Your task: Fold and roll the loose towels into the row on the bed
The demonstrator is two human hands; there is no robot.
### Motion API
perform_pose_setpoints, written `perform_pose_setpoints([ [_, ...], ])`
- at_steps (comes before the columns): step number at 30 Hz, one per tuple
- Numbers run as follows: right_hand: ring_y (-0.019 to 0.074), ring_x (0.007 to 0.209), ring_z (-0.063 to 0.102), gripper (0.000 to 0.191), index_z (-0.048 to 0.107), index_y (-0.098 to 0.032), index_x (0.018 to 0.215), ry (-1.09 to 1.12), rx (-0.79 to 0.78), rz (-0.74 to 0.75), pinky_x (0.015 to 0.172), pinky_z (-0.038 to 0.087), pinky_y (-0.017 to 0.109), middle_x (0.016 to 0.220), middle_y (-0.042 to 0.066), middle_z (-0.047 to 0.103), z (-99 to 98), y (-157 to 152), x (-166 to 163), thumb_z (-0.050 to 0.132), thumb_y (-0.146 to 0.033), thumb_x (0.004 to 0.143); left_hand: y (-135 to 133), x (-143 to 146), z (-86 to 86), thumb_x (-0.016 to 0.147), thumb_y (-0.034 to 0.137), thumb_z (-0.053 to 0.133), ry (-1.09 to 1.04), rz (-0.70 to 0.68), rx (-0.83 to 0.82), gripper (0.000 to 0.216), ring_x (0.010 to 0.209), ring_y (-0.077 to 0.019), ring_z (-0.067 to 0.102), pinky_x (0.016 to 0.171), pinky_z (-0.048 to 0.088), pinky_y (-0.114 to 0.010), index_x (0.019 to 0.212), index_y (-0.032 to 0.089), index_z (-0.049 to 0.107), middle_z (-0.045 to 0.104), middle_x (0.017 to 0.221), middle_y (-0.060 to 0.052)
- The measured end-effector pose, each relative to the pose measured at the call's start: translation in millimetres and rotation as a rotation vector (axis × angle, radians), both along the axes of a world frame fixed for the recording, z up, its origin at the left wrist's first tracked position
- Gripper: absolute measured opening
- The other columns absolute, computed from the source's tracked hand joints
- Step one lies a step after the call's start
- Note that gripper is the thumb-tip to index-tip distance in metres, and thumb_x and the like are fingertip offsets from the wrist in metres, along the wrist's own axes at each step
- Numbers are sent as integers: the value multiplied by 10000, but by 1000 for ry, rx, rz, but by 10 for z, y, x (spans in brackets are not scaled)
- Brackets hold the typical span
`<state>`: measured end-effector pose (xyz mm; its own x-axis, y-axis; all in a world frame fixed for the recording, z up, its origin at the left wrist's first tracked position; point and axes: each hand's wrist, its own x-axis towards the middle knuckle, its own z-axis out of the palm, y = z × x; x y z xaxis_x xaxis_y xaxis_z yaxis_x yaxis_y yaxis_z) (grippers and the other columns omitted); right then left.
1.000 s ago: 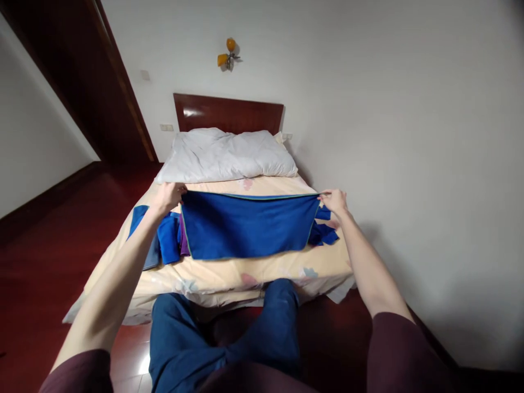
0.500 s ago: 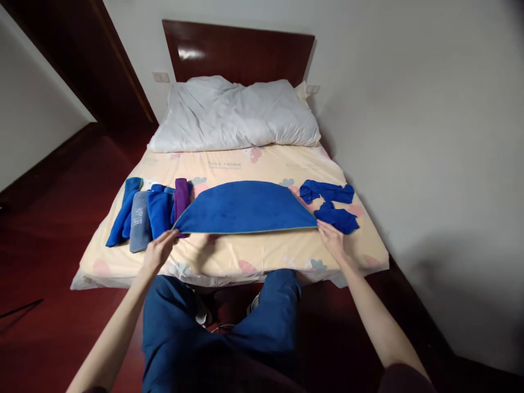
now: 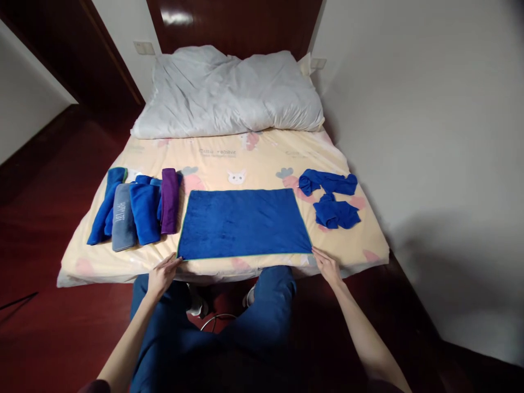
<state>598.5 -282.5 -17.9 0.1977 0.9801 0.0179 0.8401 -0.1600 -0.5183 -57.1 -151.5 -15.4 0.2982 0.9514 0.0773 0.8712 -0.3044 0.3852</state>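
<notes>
A blue towel [image 3: 245, 224] with a thin green edge lies spread flat on the bed, close to its front edge. My left hand [image 3: 162, 273] pinches the towel's near left corner. At the near right corner, my right hand [image 3: 326, 264] has its fingers closed on the fabric. Just left of the towel are several rolled or folded towels: a purple towel [image 3: 169, 201], a grey towel [image 3: 124, 217] with white lettering, and a blue folded towel [image 3: 144, 213]. To its right sit two crumpled blue cloths [image 3: 336, 212], apart from my right hand.
The bed [image 3: 221, 164] has a pale yellow sheet printed with rabbits and carrots. A grey-white quilt [image 3: 229, 98] is bunched before the dark headboard [image 3: 237, 27]. A wall [image 3: 429, 136] runs along the right, and dark red floor [image 3: 49, 218] shows at left.
The blue towel was held up and billowing at its far side; now it lies flat. Both hands have come down and nearer to me with its corners. My view has tilted downward.
</notes>
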Motion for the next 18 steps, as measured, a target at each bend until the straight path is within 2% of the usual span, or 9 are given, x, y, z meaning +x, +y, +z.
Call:
perform_pose_setpoints([
  [4, 255, 1241, 640, 401, 770, -240, 1121, -30, 33, 53, 1144, 477, 456, 1284, 75, 704, 3, -15, 7, 417, -304, 943, -97, -33, 67, 975, 388, 399, 18, -114, -25, 418, 1292, -294, 596, 1074, 521, -463, 1163, 277, 755, 718, 1252, -58],
  [8, 271, 1342, 549, 447, 707, -216, 1267, -49, 98, 74, 1154, 450, 489, 1350, 92, 662, 99, 270, 33, 397, -339, 969, 45, 105, 238, 975, 469, 438, 41, -169, 2, 454, 1359, -327, 516, 1140, 436, -519, 1253, 234, 708, 699, 1290, -77],
  [11, 253, 1463, 404, 515, 599, -184, 1405, -162, 103, 45, 1218, 343, 483, 1501, 98, 534, 132, 608, 76, 320, -356, 1009, 333, 346, 331, 999, 437, 381, 52, -198, 45, 495, 1424, -308, 442, 1175, 383, -505, 1345, 198, 642, 602, 1432, -85],
  [13, 261, 1520, 296, 529, 546, -194, 1454, -255, 25, 69, 1249, 254, 509, 1586, 76, 425, 115, 840, 145, 295, -363, 1020, 605, 527, 328, 1006, 400, 348, 78, -210, 86, 512, 1461, -301, 393, 1206, 325, -508, 1389, 174, 602, 538, 1495, -100],
  [15, 281, 1544, 225, 538, 511, -188, 1481, -318, -81, 58, 1254, 200, 540, 1632, 75, 340, 74, 1045, 267, 289, -360, 1022, 903, 660, 263, 1001, 366, 330, 107, -200, 121, 532, 1485, -303, 355, 1226, 272, -516, 1422, 141, 567, 487, 1533, -129],
  [18, 299, 1546, 210, 559, 466, -136, 1508, -327, -223, -69, 1245, 202, 547, 1649, 123, 283, -5, 1267, 544, 278, -321, 1014, 1287, 657, 98, 975, 301, 316, 143, -142, 141, 559, 1497, -317, 328, 1227, 242, -535, 1447, 94, 530, 441, 1555, -176],
])
